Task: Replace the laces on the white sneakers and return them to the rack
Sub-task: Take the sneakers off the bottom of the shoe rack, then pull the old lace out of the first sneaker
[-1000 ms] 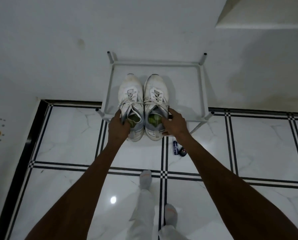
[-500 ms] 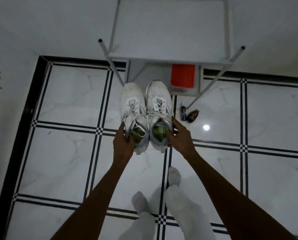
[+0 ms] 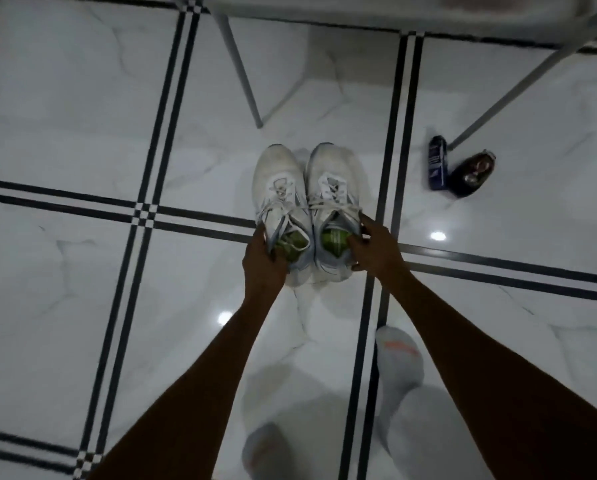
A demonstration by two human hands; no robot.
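Observation:
Two white sneakers with green insoles sit side by side just above or on the tiled floor, toes pointing away from me. My left hand (image 3: 260, 261) grips the collar of the left sneaker (image 3: 279, 188), thumb inside the opening. My right hand (image 3: 370, 249) grips the collar of the right sneaker (image 3: 331, 181), fingers inside on the green insole. Both shoes carry white laces. The white rack (image 3: 376, 10) stands beyond them at the top edge, its legs reaching down to the floor.
A small dark blue box (image 3: 437, 167) and a dark round bottle (image 3: 472, 176) lie on the floor right of the sneakers, by a rack leg (image 3: 519, 88). Another rack leg (image 3: 241, 77) stands just beyond the shoes. My socked feet (image 3: 399, 355) are below.
Both hands have carried the pair off the rack's top shelf and down to the floor in front of the rack. The view has tilted downward.

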